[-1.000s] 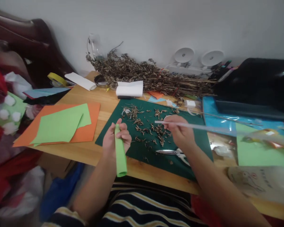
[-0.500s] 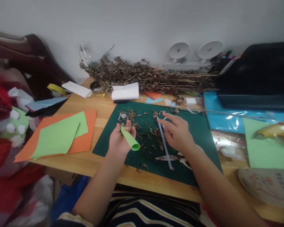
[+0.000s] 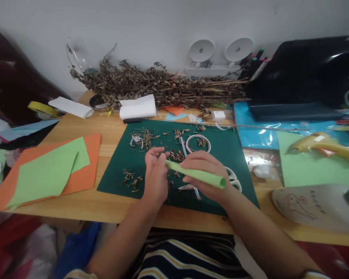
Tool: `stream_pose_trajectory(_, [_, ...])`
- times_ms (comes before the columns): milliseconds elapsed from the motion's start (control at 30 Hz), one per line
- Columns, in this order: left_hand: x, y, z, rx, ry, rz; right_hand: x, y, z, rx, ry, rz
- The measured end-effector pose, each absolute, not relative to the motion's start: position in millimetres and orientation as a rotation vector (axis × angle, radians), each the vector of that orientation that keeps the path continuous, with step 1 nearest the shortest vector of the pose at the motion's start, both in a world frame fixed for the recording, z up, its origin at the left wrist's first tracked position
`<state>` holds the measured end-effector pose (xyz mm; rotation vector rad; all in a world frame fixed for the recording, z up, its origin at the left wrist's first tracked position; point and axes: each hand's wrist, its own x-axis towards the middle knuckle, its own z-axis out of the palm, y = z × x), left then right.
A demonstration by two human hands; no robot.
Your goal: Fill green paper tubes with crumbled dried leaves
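Observation:
A light green paper roll (image 3: 205, 176), narrow at its left end and open at its right end, is held above the green cutting mat (image 3: 113, 174). My right hand (image 3: 211, 170) is closed around its middle, fingers over the top. At the narrow end, my left hand (image 3: 157, 176) pinches the tip, its fingers partly curled. Scissors (image 3: 235, 181) lie under my right hand, partly hidden. A translucent glue stick (image 3: 183, 147) passes beneath the roll. Just beyond sits a white ring (image 3: 187, 144). Dry leaf bits (image 3: 132, 180) are scattered over the mat.
Dried plant stalks (image 3: 151, 85) lie along the wall behind a white paper roll (image 3: 138, 110). Green sheets (image 3: 46, 170) rest on orange paper (image 3: 94, 155) at left. At right are a yellow glue gun (image 3: 317, 143) and a pale bottle (image 3: 311, 205).
My right hand has come off the glue stick area and now grips the green paper roll. The roll has swung to point right, and the view has shifted rightward.

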<state>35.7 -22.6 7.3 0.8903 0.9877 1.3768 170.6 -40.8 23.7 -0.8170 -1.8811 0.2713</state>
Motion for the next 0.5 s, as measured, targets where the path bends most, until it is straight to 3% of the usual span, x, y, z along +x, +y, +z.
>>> stream_pose_trajectory(67, [28.5,-15.7,9.5,1.686,0.903,1.423,176.6,-40.1,27.0,-0.842,-1.812,0.321])
stream_pose_trajectory(167, [31.3,4.3,21.3,2.447,0.691,1.015,182.7,-36.3,29.9,-0.914,-1.706,0.304])
stream_pose_trajectory(267, [37.4,24.5,30.3,2.470,0.661,0.817,185.4,-25.2,31.6,-1.081,-1.744,0.299])
stream_pose_trajectory(500, [1.0,43.0,6.9,1.893,0.963,1.137,175.9,9.1,26.7,-1.875,-2.397,0.221])
